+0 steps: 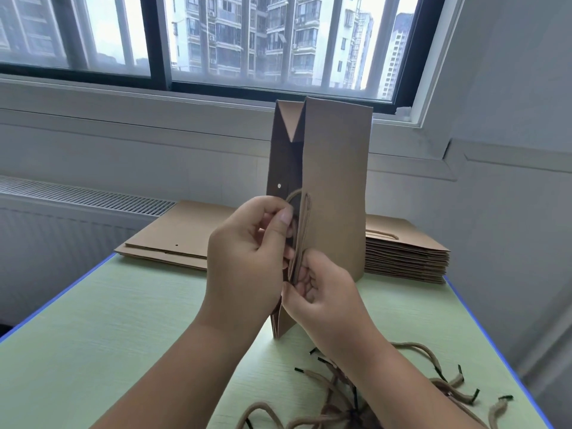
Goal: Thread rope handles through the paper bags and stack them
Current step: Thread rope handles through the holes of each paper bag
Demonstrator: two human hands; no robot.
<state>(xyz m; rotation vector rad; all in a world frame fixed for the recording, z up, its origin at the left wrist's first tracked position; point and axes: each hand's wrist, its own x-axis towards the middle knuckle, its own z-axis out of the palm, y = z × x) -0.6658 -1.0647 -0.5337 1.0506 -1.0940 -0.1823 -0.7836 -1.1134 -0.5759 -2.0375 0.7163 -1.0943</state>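
Standing on its long edge near the middle of the pale green table (123,320), the kraft paper bag (335,187) has its mouth turned toward you and its two panels slightly parted. Your left hand (244,258) pinches narrowly, thumb against forefinger, on the rope handle (305,218) where it arcs over beside the left panel, just below a small punched hole (279,186). Your right hand (322,301) sits lower, its fingers curled round the bag's near edge, pressing the panels together. Behind the bag lie two piles of flat bags: a tall stack (408,255) on the right with a handle showing on top, and a low stack (173,239) on the left. Loose ropes (340,410) with dark tips lie tangled under your right forearm.
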